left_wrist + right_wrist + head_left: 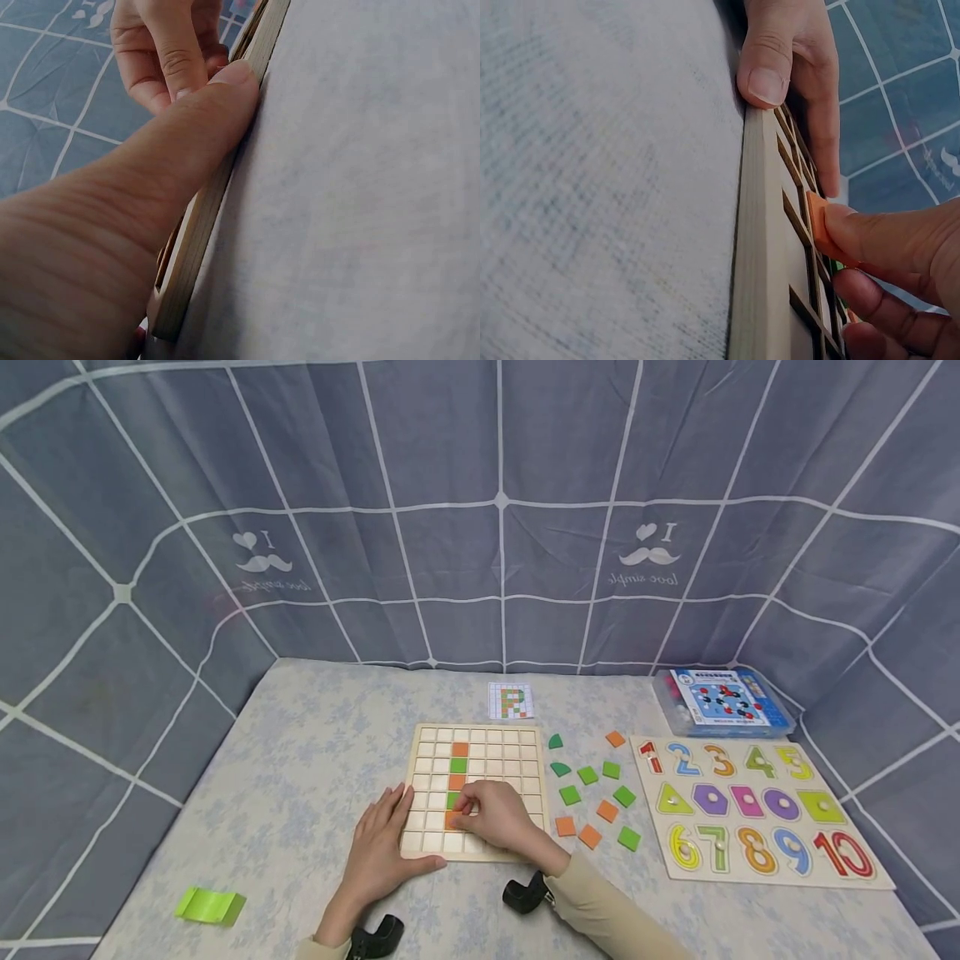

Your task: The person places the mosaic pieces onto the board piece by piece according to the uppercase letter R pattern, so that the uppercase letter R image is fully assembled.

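A wooden grid board lies on the table, with a column of alternating orange and green square tiles in its cells. My right hand is over the board and pinches an orange square tile between thumb and fingers at the column's near end. That tile stands tilted against the cell dividers in the right wrist view. Straight fingers of my left hand lie along the board's left side, while its thumb rests on the near rim. The right hand partly covers a green tile in the column.
Right of the board lie loose orange squares, green squares and green rounded pieces. A pattern card sits behind it. Farther right are a number-and-shape puzzle and a plastic box. A green curved block is front left.
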The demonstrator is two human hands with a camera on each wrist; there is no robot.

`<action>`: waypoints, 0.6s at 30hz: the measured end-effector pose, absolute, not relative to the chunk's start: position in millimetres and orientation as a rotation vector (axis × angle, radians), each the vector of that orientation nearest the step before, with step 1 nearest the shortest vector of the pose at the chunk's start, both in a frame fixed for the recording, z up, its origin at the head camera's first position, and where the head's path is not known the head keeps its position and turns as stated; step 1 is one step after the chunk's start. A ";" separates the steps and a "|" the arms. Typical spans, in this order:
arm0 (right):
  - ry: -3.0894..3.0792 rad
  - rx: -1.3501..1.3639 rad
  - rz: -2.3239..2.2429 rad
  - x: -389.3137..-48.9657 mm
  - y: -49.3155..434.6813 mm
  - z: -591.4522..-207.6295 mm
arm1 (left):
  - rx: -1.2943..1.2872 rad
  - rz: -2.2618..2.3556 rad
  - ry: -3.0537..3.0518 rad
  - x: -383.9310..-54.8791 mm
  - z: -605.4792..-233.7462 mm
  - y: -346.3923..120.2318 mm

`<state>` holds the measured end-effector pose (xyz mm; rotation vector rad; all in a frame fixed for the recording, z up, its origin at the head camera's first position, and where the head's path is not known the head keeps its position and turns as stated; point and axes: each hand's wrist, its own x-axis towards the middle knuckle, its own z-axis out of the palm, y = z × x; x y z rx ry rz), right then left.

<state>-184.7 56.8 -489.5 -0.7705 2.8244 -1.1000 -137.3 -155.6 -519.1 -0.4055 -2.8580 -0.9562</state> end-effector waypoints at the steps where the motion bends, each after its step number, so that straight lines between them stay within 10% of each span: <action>1: 2.832 -0.775 -1.086 -185.0 56.7 -489.0 | -0.405 -0.957 -2.857 -137.4 -519.3 -155.6; 18: 2.908 -0.823 -0.961 -189.1 58.7 -486.3 | -0.410 -0.963 -2.847 -137.0 -519.7 -155.1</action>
